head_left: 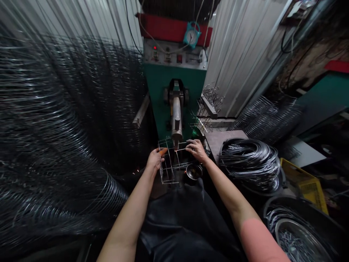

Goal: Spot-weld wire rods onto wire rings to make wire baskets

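My left hand [155,159] and my right hand [196,150] both grip a rectangular welded wire frame [168,171], held upright in front of me. Its top reaches under the metal electrode arm [176,122] of a green spot-welding machine [174,78], and a small orange glow shows at the contact point. An orange patch covers the fingertips of my left hand. Below my right hand sits a small dark metal bowl [194,171].
Large wire coils [62,120] hang at the left. To the right lie a wire coil [249,163], a yellow plastic crate [305,185], and a round metal tub of wire pieces [297,233]. Bent wire pieces [211,98] are piled beside the machine.
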{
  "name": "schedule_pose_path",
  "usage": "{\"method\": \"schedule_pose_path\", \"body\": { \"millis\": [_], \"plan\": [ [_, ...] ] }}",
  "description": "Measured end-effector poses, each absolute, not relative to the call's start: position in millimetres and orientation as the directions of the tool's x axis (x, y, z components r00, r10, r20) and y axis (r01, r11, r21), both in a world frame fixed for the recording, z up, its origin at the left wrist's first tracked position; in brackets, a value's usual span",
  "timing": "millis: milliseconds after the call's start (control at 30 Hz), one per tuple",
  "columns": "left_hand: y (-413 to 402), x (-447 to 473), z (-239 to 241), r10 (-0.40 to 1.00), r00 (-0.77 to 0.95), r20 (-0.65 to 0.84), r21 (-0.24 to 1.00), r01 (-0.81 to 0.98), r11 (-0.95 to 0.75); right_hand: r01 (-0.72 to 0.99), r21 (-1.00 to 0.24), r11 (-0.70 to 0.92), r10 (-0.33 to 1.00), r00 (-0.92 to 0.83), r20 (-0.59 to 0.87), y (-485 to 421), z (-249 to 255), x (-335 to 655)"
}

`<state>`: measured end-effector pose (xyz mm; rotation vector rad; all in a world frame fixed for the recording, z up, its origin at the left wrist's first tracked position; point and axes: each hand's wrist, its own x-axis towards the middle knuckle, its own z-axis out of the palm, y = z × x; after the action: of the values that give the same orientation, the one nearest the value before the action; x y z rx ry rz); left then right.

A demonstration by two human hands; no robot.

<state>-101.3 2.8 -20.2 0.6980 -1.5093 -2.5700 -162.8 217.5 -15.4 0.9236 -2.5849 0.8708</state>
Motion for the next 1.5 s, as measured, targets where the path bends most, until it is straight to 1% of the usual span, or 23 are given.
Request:
{"method": "schedule_pose_path", "body": {
  "millis": [167, 500, 633, 700, 767, 867, 933, 1000, 1067, 1133, 1233, 1333, 1433, 1500],
  "plan": [
    [2.4, -104.3, -18.7, -0.291, -0.894, -0.341, 0.851, -0.163, -0.499, -0.623, -0.47, 0.626, -0.482, -0.782, 0.395, 215.9, -16.1, -165.1],
    [0.0, -102.7, -20.4, -0.248, -0.905, -0.347, 0.847, -0.189, -0.496, -0.644, -0.434, 0.63, -0.498, -0.764, 0.41, 216.8, -12.1, -161.6],
    [-1.5, -76.9, -18.0, -0.237, -0.913, -0.334, 0.859, -0.191, -0.476, -0.677, -0.401, 0.617, -0.517, -0.733, 0.442, 218.3, 0.4, -125.2],
    [-4.5, -54.2, -19.1, -0.195, -0.927, -0.321, 0.859, -0.197, -0.473, -0.704, -0.387, 0.596, -0.552, -0.709, 0.439, 223.4, 10.3, -96.9],
    [-9.7, -29.0, -21.7, -0.155, -0.931, -0.33, 0.84, -0.214, -0.498, -0.7, -0.404, 0.589, -0.549, -0.714, 0.436, 233.6, 22.6, -70.3],
    [-19.8, 4.9, -26.0, -0.143, -0.907, -0.396, 0.774, -0.246, -0.583, -0.621, -0.468, 0.629, -0.459, -0.783, 0.42, 256.2, 42.6, -44.6],
    [-26.0, 22.2, -26.9, -0.141, -0.887, -0.44, 0.722, -0.255, -0.643, -0.551, -0.563, 0.616, -0.432, -0.834, 0.343, 271.2, 55.1, -36.0],
    [-30.2, 35.2, -25.2, -0.121, -0.868, -0.482, 0.666, -0.273, -0.694, -0.445, -0.72, 0.533, -0.448, -0.87, 0.206, 281.8, 66.5, -29.4],
    [-31.9, 45.2, -21.9, -0.075, -0.842, -0.534, 0.606, -0.319, -0.729, -0.295, -0.859, 0.418, -0.468, -0.88, 0.075, 286.8, 77.1, -22.1],
    [-31.6, 53.4, -18.9, -0.008, -0.807, -0.591, 0.538, -0.387, -0.749, -0.164, -0.935, 0.315, -0.476, -0.879, -0.006, 286.6, 86.1, -14.4],
    [-30.4, 63.0, -19.8, 0.093, -0.766, -0.636, 0.445, -0.463, -0.766, -0.036, -0.976, 0.214, -0.467, -0.881, -0.07, 280.4, 95.0, -5.5],
    [-30.2, 69.5, -27.8, 0.17, -0.746, -0.644, 0.391, -0.512, -0.765, 0.069, -0.982, 0.173, -0.456, -0.878, -0.142, 273.7, 99.0, -1.3],
    [-31.1, 73.4, -36.6, 0.208, -0.736, -0.644, 0.366, -0.535, -0.761, 0.137, -0.981, 0.134, -0.471, -0.863, -0.185, 272.2, 100.3, -0.2],
    [-33.0, 76.4, -40.8, 0.206, -0.742, -0.638, 0.359, -0.524, -0.772, 0.17, -0.979, 0.115, -0.527, -0.825, -0.206, 276.1, 97.6, -0.2]
  ]
}}
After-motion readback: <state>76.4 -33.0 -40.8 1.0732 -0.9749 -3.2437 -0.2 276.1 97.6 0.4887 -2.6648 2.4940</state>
